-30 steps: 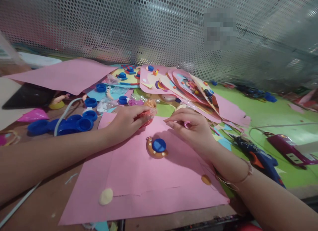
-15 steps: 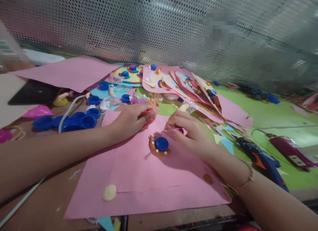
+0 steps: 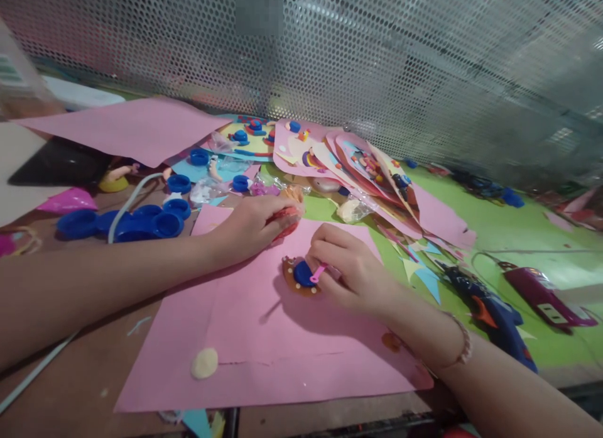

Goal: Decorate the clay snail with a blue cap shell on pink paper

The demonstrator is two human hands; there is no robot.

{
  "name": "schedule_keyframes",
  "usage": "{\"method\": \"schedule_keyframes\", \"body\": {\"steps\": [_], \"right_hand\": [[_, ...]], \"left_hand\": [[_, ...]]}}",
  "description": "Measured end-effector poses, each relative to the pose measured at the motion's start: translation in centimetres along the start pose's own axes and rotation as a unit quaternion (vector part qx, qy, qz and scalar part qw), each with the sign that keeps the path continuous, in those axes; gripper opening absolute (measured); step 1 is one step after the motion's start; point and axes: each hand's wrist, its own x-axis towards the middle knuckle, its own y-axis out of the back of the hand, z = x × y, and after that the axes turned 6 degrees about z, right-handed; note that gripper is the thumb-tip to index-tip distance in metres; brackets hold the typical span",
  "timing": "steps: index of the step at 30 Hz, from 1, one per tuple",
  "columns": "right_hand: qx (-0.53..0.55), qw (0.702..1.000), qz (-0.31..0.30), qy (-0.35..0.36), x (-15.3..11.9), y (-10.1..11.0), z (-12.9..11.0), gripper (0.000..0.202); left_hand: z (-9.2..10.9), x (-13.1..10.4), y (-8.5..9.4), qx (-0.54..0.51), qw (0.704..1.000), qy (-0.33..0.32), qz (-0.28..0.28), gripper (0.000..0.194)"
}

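On the pink paper [image 3: 264,337] lies a small snail-like clay figure; its brown body [image 3: 291,281] has pale dots, and a blue bottle cap [image 3: 304,273] sits on it as a shell. My right hand [image 3: 351,268] is closed around a small pink plastic modelling tool [image 3: 319,273], whose tip overlaps the cap's right edge; whether they touch I cannot tell. Beyond the figure, my left hand [image 3: 254,227] grips a lump of red clay [image 3: 285,224], apparently in clear wrap. Its fingertips partly cover the lump.
Blue caps [image 3: 167,224] and a white cable [image 3: 127,205] lie at left. Decorated paper cards [image 3: 301,152] are stacked behind, before a perforated metal panel [image 3: 301,61]. At right are a dark blue glue gun [image 3: 494,318] and a maroon power strip [image 3: 541,293]. A cream clay disc [image 3: 204,364] lies nearby.
My right hand has moved down and left, bringing the pink tool over the snail's blue cap. My left hand keeps its hold on the red clay. The view has shifted slightly.
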Motion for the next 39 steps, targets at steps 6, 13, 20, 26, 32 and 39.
{"method": "schedule_keyframes", "body": {"steps": [6, 13, 20, 26, 32, 39], "right_hand": [[0.005, 1.0, 0.01, 0.023, -0.5, -0.8, 0.4, 0.021], [-0.105, 0.991, -0.021, 0.084, -0.6, -0.2, 0.1, 0.025], [-0.171, 0.976, -0.084, 0.108, -0.5, 0.0, -0.7, 0.031], [-0.177, 0.972, -0.121, 0.094, -0.5, 0.2, -0.8, 0.025], [-0.128, 0.985, -0.099, 0.059, -0.5, 0.2, -0.8, 0.029], [0.0, 1.0, 0.012, -0.021, -0.6, 0.8, -0.6, 0.024]], "left_hand": [[0.0, 0.0, 0.0, -0.006, 1.0, -0.003, -0.004, 0.03], [-0.1, -0.2, 0.0, -0.015, 1.0, -0.001, -0.007, 0.033], [-0.2, -0.2, -0.2, -0.015, 1.0, -0.013, 0.0, 0.031], [0.1, -0.2, -0.2, -0.034, 0.999, 0.01, -0.027, 0.028], [0.1, -0.2, 0.0, -0.026, 0.999, 0.021, -0.031, 0.029], [-0.2, 0.1, -0.1, 0.048, 0.999, -0.004, -0.006, 0.022]]}}
